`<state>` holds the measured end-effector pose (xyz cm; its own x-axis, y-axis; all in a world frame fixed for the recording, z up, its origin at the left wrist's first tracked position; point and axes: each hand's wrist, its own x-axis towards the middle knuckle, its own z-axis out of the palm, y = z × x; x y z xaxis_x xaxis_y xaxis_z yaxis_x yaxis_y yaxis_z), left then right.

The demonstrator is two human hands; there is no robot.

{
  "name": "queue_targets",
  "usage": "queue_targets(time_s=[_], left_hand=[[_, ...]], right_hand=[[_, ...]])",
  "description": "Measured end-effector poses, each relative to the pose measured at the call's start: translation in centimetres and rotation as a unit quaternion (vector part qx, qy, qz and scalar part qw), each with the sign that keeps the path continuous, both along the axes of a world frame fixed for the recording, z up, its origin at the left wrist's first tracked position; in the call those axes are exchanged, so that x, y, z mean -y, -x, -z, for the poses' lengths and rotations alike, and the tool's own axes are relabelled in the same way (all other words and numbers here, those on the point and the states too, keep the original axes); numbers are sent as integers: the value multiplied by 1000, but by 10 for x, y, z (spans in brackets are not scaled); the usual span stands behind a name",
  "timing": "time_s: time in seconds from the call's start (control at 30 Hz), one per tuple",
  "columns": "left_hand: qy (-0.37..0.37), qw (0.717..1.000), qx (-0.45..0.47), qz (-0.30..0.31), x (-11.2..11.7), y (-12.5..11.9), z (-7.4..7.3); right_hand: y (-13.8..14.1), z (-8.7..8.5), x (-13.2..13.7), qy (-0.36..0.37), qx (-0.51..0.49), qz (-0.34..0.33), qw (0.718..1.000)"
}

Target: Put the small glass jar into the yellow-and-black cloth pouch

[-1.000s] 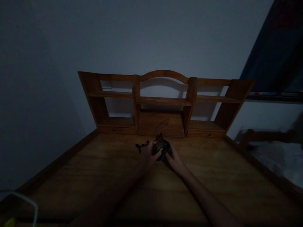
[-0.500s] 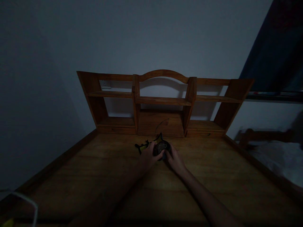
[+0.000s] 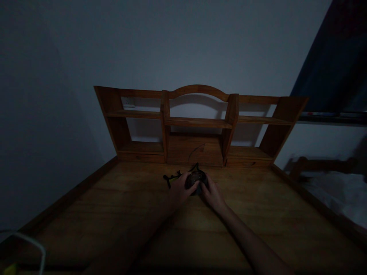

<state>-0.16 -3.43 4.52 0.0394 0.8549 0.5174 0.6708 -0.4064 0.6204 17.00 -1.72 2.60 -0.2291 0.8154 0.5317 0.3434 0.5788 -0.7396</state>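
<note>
The room is dim. A small dark round object [image 3: 195, 178] with a black strap [image 3: 171, 177] trailing to its left lies on the wooden desk [image 3: 114, 214]. It looks like a headlamp, though I cannot be sure in this light. My left hand [image 3: 180, 189] grips its left side with the fingers curled round it. Pressed against its right side is my right hand [image 3: 211, 194], fingers also closed on it. Both forearms reach forward from the lower edge of the view.
A wooden hutch [image 3: 197, 126] with open shelves stands at the back of the desk against a pale wall. A white cable [image 3: 31, 244] loops at the lower left corner. To the right, beyond the desk edge, is a bed with white bedding [image 3: 341, 191].
Both hands stay on the dark object. Half a second ago a yellowish glint showed on the strap and the object's face looked brighter; now both are dark again.
</note>
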Motion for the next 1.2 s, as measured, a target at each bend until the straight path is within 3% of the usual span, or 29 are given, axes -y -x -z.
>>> queue_targets(time_s=[0.37, 0.57, 0.77, 1.03, 1.2], left_hand=[[-16, 999, 6, 34, 4, -1, 2], [-10, 999, 20, 33, 5, -3, 0], [-11, 999, -25, 40, 7, -3, -4], [-20, 997, -65, 34, 9, -3, -7], [-20, 999, -32, 28, 11, -5, -8]], right_hand=[[-1, 6, -3, 5, 2, -31, 1000], [2, 1, 0, 0, 0, -43, 999], [-2, -5, 2, -4, 36, -34, 999], [-5, -1, 4, -39, 126, 54, 990], [-6, 0, 1, -29, 171, 94, 980]])
